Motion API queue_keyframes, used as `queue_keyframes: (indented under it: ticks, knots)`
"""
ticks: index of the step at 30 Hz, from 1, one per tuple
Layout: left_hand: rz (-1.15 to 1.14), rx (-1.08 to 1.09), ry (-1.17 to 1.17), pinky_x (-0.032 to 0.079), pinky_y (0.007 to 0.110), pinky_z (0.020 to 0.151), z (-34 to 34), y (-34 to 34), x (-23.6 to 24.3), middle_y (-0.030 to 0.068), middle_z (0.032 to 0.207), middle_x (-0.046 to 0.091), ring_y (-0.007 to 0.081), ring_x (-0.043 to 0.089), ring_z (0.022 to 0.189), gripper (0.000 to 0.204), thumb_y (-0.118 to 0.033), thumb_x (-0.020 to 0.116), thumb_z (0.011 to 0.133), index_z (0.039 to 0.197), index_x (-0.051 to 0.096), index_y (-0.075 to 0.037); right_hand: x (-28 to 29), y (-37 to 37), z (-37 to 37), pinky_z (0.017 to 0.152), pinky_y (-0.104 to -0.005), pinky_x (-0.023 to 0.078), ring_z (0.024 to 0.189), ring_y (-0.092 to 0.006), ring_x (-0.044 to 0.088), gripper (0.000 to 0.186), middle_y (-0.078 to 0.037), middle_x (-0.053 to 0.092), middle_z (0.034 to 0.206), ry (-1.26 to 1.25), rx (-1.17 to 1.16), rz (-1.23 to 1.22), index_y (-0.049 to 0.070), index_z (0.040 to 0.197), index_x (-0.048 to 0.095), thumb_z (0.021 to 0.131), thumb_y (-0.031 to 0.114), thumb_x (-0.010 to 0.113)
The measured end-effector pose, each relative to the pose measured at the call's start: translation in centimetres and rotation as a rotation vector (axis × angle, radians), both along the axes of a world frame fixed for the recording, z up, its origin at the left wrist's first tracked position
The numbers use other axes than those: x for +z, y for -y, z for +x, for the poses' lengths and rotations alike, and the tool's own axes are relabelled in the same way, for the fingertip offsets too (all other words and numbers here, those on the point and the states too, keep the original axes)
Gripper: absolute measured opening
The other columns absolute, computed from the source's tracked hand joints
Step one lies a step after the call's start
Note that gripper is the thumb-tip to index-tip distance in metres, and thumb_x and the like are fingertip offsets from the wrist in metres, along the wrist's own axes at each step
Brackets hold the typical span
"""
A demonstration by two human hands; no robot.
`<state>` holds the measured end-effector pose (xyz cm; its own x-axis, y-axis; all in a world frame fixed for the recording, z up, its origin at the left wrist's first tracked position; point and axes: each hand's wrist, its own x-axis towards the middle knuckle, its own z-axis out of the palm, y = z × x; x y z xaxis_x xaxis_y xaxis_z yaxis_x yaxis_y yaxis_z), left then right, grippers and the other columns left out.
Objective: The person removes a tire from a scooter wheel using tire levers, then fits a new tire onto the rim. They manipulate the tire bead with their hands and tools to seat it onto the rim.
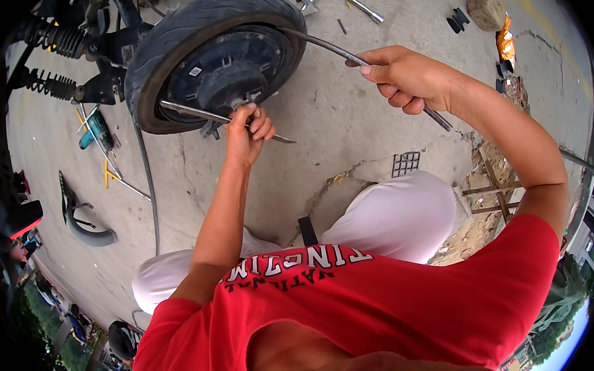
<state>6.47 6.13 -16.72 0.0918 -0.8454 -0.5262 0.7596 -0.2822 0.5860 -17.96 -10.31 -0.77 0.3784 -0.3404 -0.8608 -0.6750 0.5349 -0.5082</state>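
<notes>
A black tire (pixel 166 40) sits on a dark hub-motor wheel (pixel 229 70) at the upper left, still joined to the scooter's frame. My left hand (pixel 247 133) is closed around a metal tire lever (pixel 194 111) beside the axle; the lever's far end meets the tire's rim edge at the left. In my right hand (pixel 409 80) is a second, longer tire lever (pixel 329 45). Its far tip reaches the edge between tire and rim at the upper right, and its near end sticks out below my fist.
Shock absorbers (pixel 49 85) stand left of the wheel. On the concrete lie a green power drill (pixel 96 133), a curved grey fender (pixel 89 229), a metal wrench (pixel 354 4) and a small black grate (pixel 405 164). A stone block (pixel 486 5) is at the far right.
</notes>
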Motion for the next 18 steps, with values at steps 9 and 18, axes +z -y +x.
queue_keyframes:
  ticks: [9, 18]
  knots:
    - [-0.037, 0.001, -0.012, 0.030, 0.030, 0.049, 0.0, 0.4, -0.8, -0.0005, 0.053, 0.032, 0.0098, 0.027, 0.044, 0.022, -0.016, 0.051, 0.088, 0.069, 0.047, -0.006, -1.9, -2.6, 0.5, 0.038, -0.0206, 0.018, 0.047, -0.0036, 0.025, 0.040, 0.006, 0.031, 0.063, 0.060, -0.109, -0.046, 0.010, 0.137, 0.045, 0.099, 0.022, 0.047]
    - [-0.056, -0.018, 0.001, 0.029, 0.028, 0.049, -0.5, 0.4, -0.6, -0.0023, 0.052, 0.030, 0.0092, 0.025, 0.043, 0.021, -0.020, 0.052, 0.089, 0.071, 0.048, -0.009, -2.6, -2.4, 0.1, 0.039, -0.0200, 0.018, 0.049, -0.0030, 0.025, 0.033, 0.006, 0.032, 0.066, 0.191, -0.140, 0.083, 0.010, 0.131, 0.046, 0.100, 0.021, 0.045]
